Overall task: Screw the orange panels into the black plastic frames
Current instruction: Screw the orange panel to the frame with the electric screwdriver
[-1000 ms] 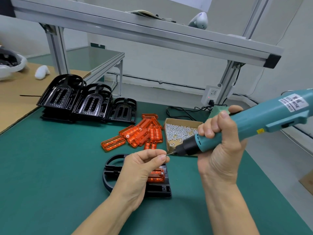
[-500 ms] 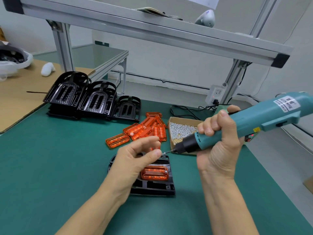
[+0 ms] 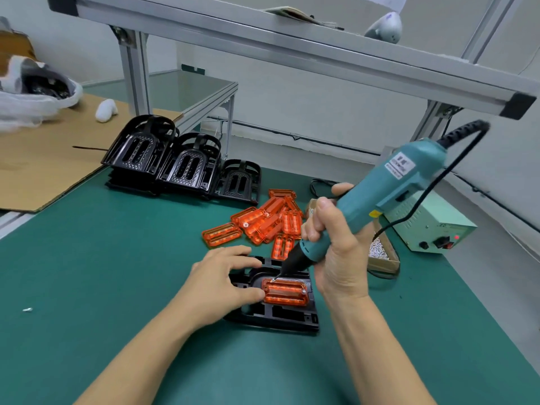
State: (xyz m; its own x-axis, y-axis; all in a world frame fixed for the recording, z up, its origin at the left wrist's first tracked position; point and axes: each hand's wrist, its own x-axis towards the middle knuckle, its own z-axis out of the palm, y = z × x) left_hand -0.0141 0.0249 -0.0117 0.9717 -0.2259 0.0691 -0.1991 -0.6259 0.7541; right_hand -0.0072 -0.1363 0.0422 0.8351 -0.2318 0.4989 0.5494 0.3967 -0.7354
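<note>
We had an orange panel (image 3: 285, 292) seated in the black plastic frame (image 3: 274, 312) lying flat on the green counter (image 3: 87, 258), near its front edge. Our right hand (image 3: 336, 252) was wrapped around the barrel of the teal electric screwdriver (image 3: 377, 200), and its bit met a screw (image 3: 272, 279) at the panel's upper-left corner. A second screw head (image 3: 304, 291) already showed at the panel's right end.

Our left hand (image 3: 222, 285) lay on the frame with fingers spread and fairly straight, thumb against the panel's left end, pressing rather than gripping. The right wrist was bent so the tool slanted down and to the left, its cord trailing up behind.

To drive this screw well, we judged, the tool should be brought closer to upright over the hole before running it, with steady downward pressure, so the bit would not skip onto the soft plastic. The left hand needed to keep the frame from turning.

Loose orange panels (image 3: 263, 223) sat heaped just behind, a box of screws (image 3: 380, 255) lay to the right, and more black frames (image 3: 187, 168) stood stacked farther back.
</note>
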